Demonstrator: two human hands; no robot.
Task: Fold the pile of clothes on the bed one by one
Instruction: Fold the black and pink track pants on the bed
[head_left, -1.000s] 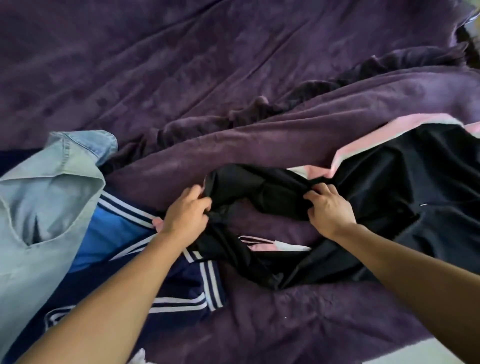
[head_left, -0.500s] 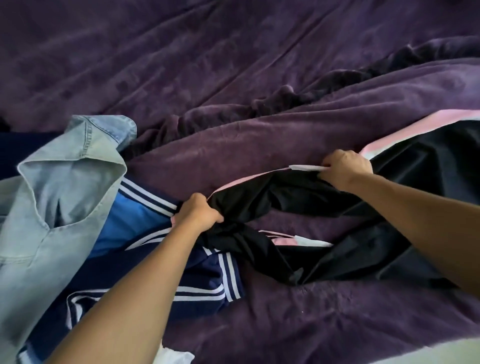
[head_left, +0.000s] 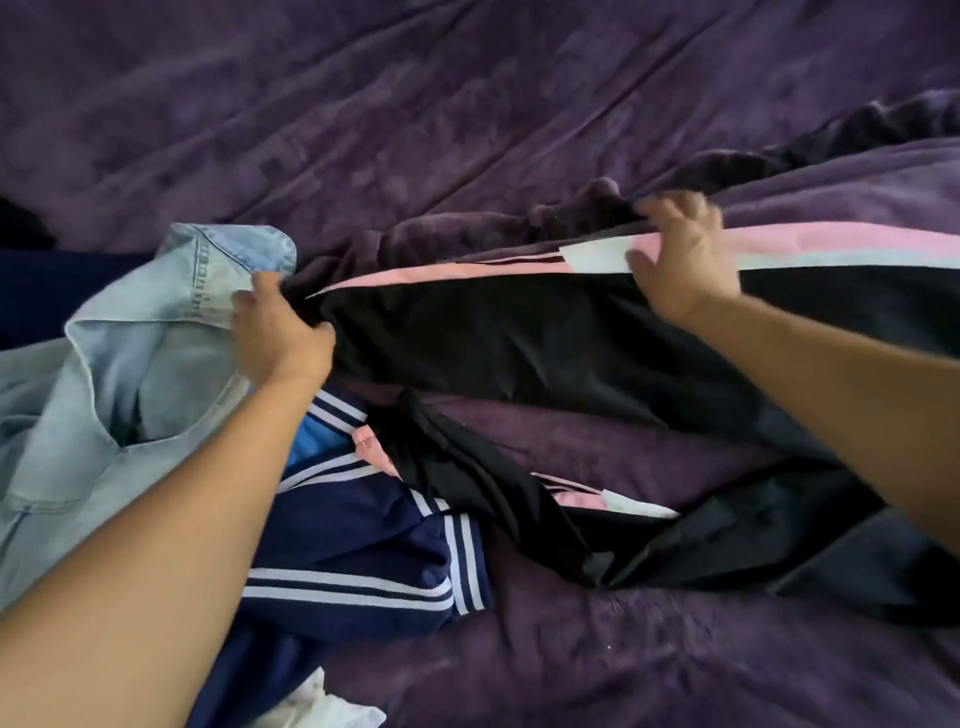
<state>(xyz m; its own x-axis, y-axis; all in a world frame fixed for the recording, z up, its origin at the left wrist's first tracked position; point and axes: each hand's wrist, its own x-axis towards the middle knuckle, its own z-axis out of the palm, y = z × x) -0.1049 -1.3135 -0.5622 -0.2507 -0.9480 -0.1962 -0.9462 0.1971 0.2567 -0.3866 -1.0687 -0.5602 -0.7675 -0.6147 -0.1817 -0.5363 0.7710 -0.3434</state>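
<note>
A person's two bare arms reach forward over a bed covered by a purple blanket (head_left: 415, 104). Between the hands, a black garment (head_left: 519, 343) with a pink stripe (head_left: 467, 273) along its top edge is stretched out across the middle of the bed.

The left hand (head_left: 280, 332) grips the garment's left end, fingers curled tight round bunched black cloth. The right hand (head_left: 680, 260) holds the top edge further right, fingers hooked over the stripe and thumb pressed on the front.

The step in hand looks like spreading this garment flat before folding it. To do it well, the top edge should probably be kept taut and straight between the hands, then laid down smooth. The lower half of the garment, nearer the person, is twisted and rumpled, with a second pink and white strip showing; it likely needs shaking or pulling out first, or the fold will trap creases.

Just left of the black garment, touching the left hand, lies a pale denim shirt (head_left: 130, 364), crumpled with its collar up. Below the garment's left end sits a navy top (head_left: 353, 561) with white stripes and a blue panel; the black cloth overlaps it. A bit of white cloth (head_left: 322, 706) peeks out nearer the person.

These waiting clothes crowd the garment's left end and could get caught up in it. The blanket beyond its top edge is ridged, so it offers an uneven surface.
</note>
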